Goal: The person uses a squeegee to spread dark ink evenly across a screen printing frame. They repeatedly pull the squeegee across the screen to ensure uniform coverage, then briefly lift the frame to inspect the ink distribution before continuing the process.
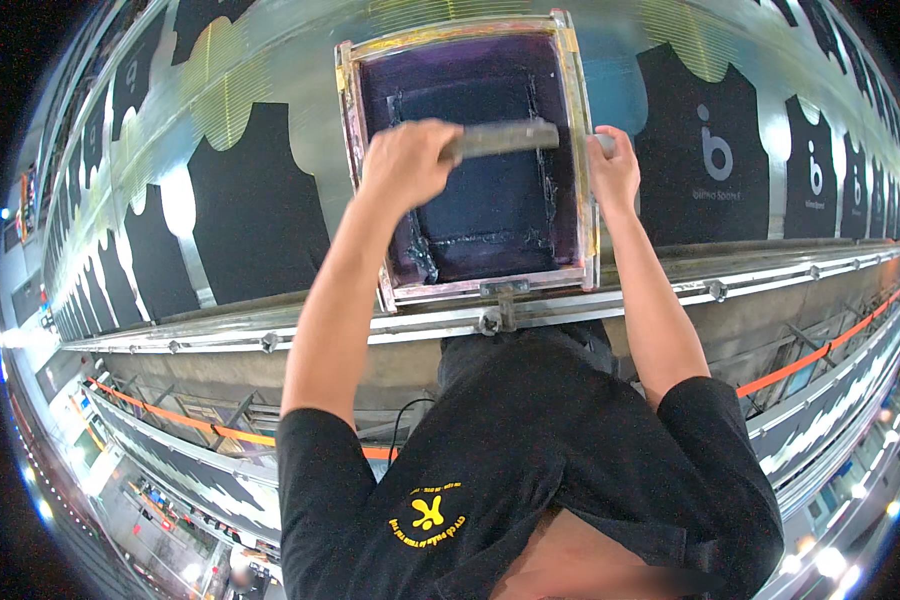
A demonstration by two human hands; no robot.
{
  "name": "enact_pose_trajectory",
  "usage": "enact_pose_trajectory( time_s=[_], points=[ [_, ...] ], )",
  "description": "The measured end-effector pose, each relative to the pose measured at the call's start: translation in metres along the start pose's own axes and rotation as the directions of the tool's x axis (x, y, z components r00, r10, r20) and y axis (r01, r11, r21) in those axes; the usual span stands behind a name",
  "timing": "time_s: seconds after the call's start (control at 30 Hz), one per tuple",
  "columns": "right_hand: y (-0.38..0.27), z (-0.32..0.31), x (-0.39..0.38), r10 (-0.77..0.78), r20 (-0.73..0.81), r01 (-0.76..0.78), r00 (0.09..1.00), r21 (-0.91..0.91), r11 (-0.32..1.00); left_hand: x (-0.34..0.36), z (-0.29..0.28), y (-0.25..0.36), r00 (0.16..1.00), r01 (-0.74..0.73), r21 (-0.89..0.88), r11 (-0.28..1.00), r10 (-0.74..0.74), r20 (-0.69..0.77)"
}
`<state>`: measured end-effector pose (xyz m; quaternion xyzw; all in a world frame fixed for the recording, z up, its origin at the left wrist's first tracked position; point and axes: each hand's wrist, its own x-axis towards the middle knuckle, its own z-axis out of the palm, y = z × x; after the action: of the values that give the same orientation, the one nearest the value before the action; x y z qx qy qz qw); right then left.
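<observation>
A screen-printing frame (430, 293) with pale, ink-stained bars lies in front of me on the long table. Its mesh (475, 205) is dark, with smeared ink along the edges of a darker rectangle. My left hand (407, 165) is closed around one end of a squeegee (510, 139), which lies crosswise over the mesh. On the frame's right side, my right hand (615, 172) grips a short grey handle (601, 145). Whether the squeegee's blade touches the mesh cannot be made out.
Left of the frame lies a plain black garment panel (255, 205); to its right is a black panel with a grey print (705, 150). More panels line the table both ways. A metal rail (685, 292) with bolts runs along the near edge; a clamp (505, 305) joins it to the frame.
</observation>
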<state>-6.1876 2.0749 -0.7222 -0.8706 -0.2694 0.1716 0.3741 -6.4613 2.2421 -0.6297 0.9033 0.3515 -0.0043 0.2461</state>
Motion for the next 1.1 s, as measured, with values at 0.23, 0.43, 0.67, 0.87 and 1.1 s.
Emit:
enact_pose_trajectory(
  time_s=[0.23, 0.43, 0.67, 0.87, 1.1],
  points=[
    [0.016, 0.000, 0.019, -0.131, -0.028, 0.128, 0.991, -0.086, 0.988, 0.098, -0.015, -0.045, 0.998, -0.011, 0.099, 0.995, 0.005, 0.059],
    [-0.130, 0.035, 0.072, -0.714, 0.371, 0.780, 0.593, -0.045, 0.624, 0.112, -0.016, -0.045, 0.999, 0.017, 0.182, 0.983, -0.025, 0.047],
    [-0.101, 0.059, 0.034, -0.710, 0.420, 0.825, 0.565, -0.295, 0.482, 0.064, 0.009, -0.019, 0.998, 0.066, 0.167, 0.984, -0.065, -0.007],
    [-0.044, 0.003, -0.095, -0.670, 0.481, 0.815, 0.565, -0.197, 0.546, -0.071, 0.079, 0.024, 0.993, 0.060, -0.086, 0.994, -0.069, -0.100],
    [-0.034, -0.029, -0.096, -0.638, 0.511, 0.637, 0.577, 0.208, 0.743, -0.077, 0.045, 0.034, 0.947, 0.080, -0.047, 0.996, -0.062, 0.315]
  ],
)
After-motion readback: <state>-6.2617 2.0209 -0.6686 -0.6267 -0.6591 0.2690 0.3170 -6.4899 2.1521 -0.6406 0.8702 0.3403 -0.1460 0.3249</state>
